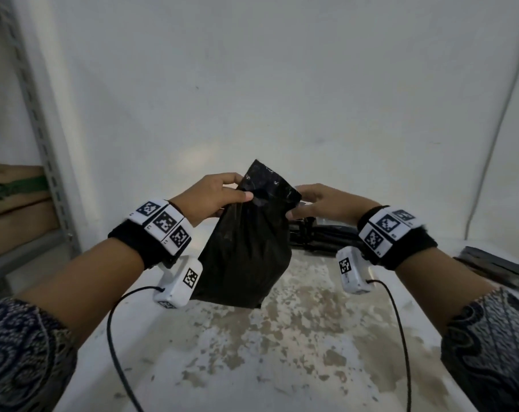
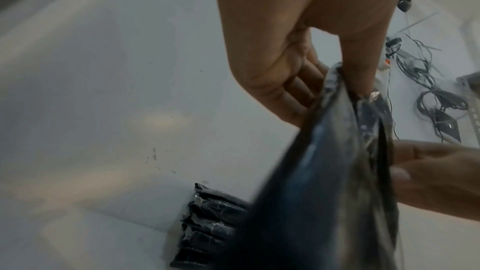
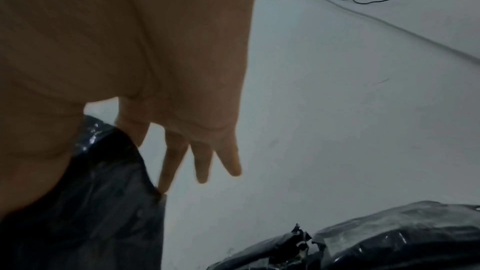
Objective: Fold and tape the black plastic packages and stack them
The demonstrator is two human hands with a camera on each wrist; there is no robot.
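Both hands pinch 1 black plastic package, contents hidden.

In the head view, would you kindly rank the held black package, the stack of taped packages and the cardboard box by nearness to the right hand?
From the right hand:
1. Held black package, in its grip at the top edge.
2. Stack of taped packages, on the table just behind and below that hand.
3. Cardboard box, on the shelf at far left.

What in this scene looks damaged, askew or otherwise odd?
The table surface is worn, its white coating flaked off in brown patches. The black package in the left hand and right hand is merely crumpled.
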